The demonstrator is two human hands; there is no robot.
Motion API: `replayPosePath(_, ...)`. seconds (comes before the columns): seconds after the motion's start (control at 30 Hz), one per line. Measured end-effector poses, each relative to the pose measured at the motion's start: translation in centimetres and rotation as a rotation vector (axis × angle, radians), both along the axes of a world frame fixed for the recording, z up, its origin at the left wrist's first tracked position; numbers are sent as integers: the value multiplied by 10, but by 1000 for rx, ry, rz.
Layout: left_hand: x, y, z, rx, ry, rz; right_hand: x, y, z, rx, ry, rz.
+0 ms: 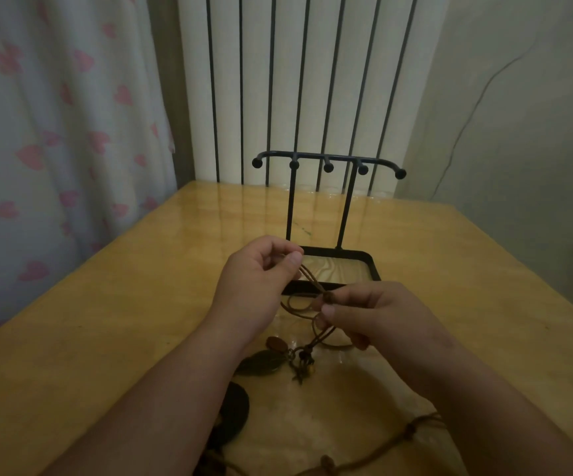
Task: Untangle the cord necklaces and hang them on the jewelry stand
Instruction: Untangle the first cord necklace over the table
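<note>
A black metal jewelry stand (328, 163) with several knobbed hooks and a rectangular tray base rises at the table's middle; nothing hangs on it. In front of it my left hand (261, 273) pinches a brown cord (312, 280) between thumb and fingers. My right hand (364, 310) grips the same cord lower down, at a small bead. From there the cord runs down to a dark green oval pendant (261, 362) with small charms, lying on the table. A dark round pendant (233, 407) and another brown cord (381, 448) lie nearer to me, partly hidden by my forearms.
The yellow wooden table (106, 321) stands against a white ribbed radiator (312, 80). A pale curtain with pink hearts (55, 132) hangs at the left. A thin wire runs down the wall at the right.
</note>
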State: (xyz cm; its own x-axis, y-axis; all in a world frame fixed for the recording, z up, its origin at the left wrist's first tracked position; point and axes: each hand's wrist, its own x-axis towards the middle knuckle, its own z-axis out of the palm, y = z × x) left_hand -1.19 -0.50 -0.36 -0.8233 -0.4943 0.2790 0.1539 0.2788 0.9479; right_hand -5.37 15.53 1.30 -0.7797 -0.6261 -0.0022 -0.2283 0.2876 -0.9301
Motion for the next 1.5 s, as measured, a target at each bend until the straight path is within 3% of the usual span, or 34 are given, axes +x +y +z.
replayPosePath(0.33, 0, 1, -3, -86, 5, -1, 3, 6, 3, -68, -95, 46)
replayPosePath(0.53, 4, 1, -4, -352, 226, 34, 0, 7, -1, -69, -63, -5)
replayPosePath(0.67, 6, 3, -4, -366, 285, -104, 0, 7, -1, -70, -52, -4)
replayPosePath(1.1, 1, 0, -11, -480, 142, -171, -4, 8, -6, -85, -17, 41)
replayPosePath(1.2, 0, 0, -11, -476, 133, -170, -5, 9, -5, -63, 51, 10)
replayPosePath(1.33, 0, 1, -11, -463, 113, -195, -7, 9, -9, -178, 174, -95)
replayPosePath(1.5, -2, 0, -13, -387, 108, -250, -7, 8, -12, -154, 354, -76)
